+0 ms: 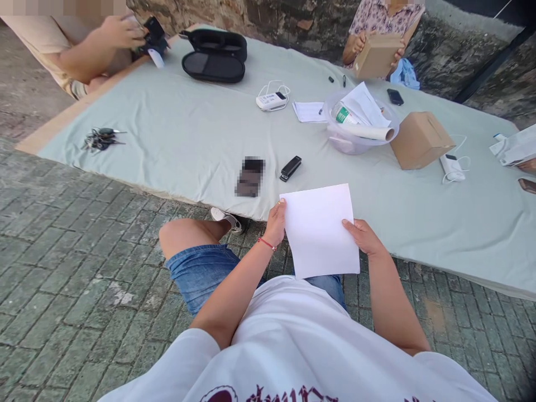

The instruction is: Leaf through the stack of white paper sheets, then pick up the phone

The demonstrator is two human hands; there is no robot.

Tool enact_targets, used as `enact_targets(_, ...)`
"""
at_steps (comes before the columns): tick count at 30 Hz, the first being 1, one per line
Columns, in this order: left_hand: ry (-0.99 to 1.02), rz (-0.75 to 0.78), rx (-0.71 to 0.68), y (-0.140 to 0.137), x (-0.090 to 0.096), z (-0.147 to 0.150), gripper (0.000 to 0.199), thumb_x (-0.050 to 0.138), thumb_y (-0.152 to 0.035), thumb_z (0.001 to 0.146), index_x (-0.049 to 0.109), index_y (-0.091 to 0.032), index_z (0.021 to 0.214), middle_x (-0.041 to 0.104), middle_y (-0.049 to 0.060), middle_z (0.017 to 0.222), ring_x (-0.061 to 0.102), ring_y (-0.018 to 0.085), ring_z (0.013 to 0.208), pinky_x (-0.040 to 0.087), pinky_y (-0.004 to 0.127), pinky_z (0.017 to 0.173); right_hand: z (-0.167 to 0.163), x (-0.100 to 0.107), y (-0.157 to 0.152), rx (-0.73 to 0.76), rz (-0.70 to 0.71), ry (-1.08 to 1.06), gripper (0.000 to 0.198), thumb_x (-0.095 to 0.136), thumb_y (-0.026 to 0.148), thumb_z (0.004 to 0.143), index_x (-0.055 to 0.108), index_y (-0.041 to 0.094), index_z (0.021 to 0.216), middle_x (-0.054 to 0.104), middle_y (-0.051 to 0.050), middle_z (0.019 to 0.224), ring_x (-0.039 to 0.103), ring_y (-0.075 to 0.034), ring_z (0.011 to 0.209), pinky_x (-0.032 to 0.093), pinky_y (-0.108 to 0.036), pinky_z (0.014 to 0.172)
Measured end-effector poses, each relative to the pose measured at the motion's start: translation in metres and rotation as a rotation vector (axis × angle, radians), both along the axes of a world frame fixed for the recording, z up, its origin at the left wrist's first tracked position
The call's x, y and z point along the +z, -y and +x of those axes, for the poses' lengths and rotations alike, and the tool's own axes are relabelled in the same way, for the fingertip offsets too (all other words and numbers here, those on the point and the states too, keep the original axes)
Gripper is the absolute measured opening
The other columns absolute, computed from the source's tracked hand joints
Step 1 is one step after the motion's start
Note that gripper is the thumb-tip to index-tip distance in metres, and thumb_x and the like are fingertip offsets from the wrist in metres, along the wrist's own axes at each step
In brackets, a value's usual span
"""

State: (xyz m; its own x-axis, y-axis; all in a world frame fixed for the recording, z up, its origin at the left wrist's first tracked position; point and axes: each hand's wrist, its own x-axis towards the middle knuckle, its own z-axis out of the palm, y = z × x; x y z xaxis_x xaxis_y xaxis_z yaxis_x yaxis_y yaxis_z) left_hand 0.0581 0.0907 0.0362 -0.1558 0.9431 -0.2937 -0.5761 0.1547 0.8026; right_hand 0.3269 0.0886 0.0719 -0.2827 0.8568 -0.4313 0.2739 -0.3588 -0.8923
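A: What's hiding from you?
B: Most fingers, since they are curling beneath the white paper [320,231]. The left hand [275,222] is pinching its left edge and the right hand [366,235] its right edge (one sheet or several, I cannot tell). The paper is hanging above the wearer's lap, its far part overlapping the worktop [180,139] in view. Pixels are masking a dark object [250,177] near the stapler [290,168], and the right border is cutting off a white bundle [517,146].
A: What are you counting?
B: Two brown cartons: one [421,142] is sitting beside the translucent tub [345,145], the other [377,58] is resting in a co-worker's hands [359,42]. Two white corded devices [271,100] are lying well apart. One bunch of keys [103,138] and one open black case [215,68] are lying leftward.
A: Any writing?
B: A green label [342,115] is showing inside the tub, its print being too small to read. Maroon lettering [288,394] is crossing the white shirt [288,346], the bottom border cutting it short.
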Motion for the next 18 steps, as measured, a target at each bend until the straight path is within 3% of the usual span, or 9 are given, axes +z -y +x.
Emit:
enact_targets(6,-0.041,0.009,0.005,0.003,0.008,-0.002,0.049,0.062,-0.065,0.078,0.064,-0.016,0.072,0.067,0.004,0.068,0.064,0.019,0.072,0.052,0.032,0.066,0.001,0.0,0.007,-0.002,0.045,0.036,0.051,0.056,0.062,0.084,0.073,0.016,0.1,0.075,-0.006,0.089,0.067,-0.024,0.077,0.05,-0.032,0.064)
enact_targets(13,0.007,0.113,0.118,-0.004,0.01,-0.008,0.035,0.072,-0.049,0.078,0.057,-0.019,0.069,0.057,-0.003,0.067,0.056,0.011,0.066,0.047,0.024,0.065,0.005,-0.004,0.011,-0.019,0.053,0.024,0.049,0.057,0.06,0.086,0.072,0.017,0.103,0.075,-0.006,0.09,0.067,-0.024,0.079,0.051,-0.033,0.067)
enact_targets(18,0.071,0.154,0.175,-0.013,0.014,-0.011,0.036,0.077,-0.034,0.074,0.048,-0.018,0.062,0.046,-0.006,0.062,0.048,0.007,0.06,0.042,0.019,0.061,0.003,-0.005,0.012,-0.014,0.065,0.023,0.048,0.056,0.06,0.086,0.072,0.017,0.1,0.075,-0.005,0.09,0.066,-0.023,0.077,0.05,-0.031,0.065)
